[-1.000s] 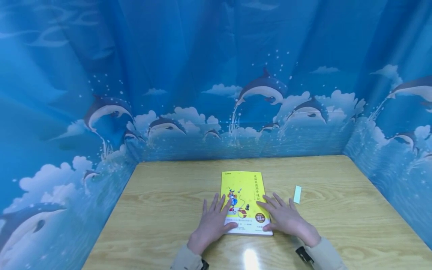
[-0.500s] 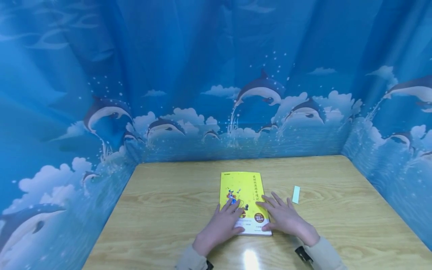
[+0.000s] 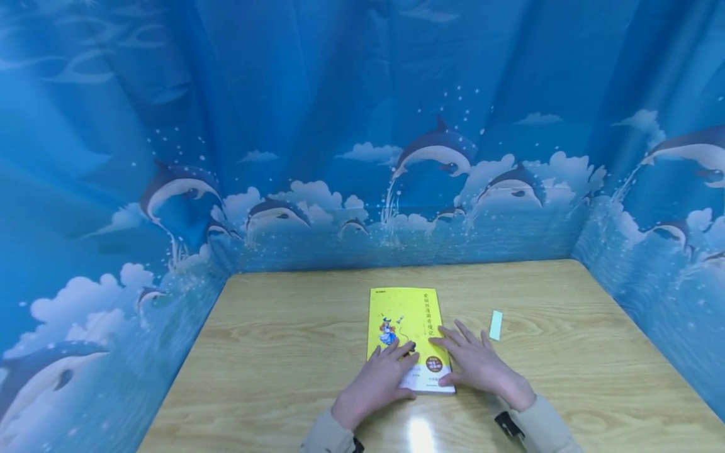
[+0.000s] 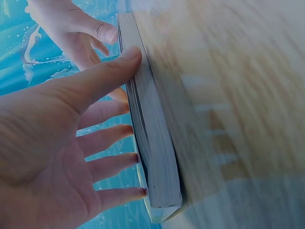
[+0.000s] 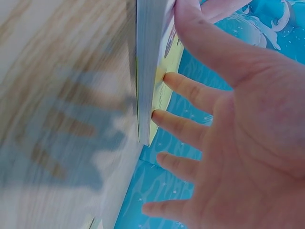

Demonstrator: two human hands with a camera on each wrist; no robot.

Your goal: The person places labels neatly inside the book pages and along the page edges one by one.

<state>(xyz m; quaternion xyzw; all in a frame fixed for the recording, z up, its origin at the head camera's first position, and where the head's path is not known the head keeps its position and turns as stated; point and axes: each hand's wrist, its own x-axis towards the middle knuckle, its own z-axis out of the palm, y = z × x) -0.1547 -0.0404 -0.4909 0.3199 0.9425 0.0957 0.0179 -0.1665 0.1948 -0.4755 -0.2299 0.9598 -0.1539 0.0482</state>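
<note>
A yellow paperback book with a white band at its near end lies flat, cover up. My left hand is over its near left part, fingers spread and fairly straight. In the left wrist view those fingertips touch the cover's edge, with the thumb across the page block; a narrow gap shows between pages near the cover. My right hand rests along the right edge, fingers spread. The right wrist view has its index and middle fingertips on the cover, the other two fingers off it.
A pale green paper strip lies on the wooden table just right of the book. Blue curtains with dolphins enclose the table at the back and both sides. Light glares off the table's near part.
My left hand has slid right and toward me, from the book's left edge onto the cover's near part, with its fingers drawn closer together. The right hand and the book stay nearly still.
</note>
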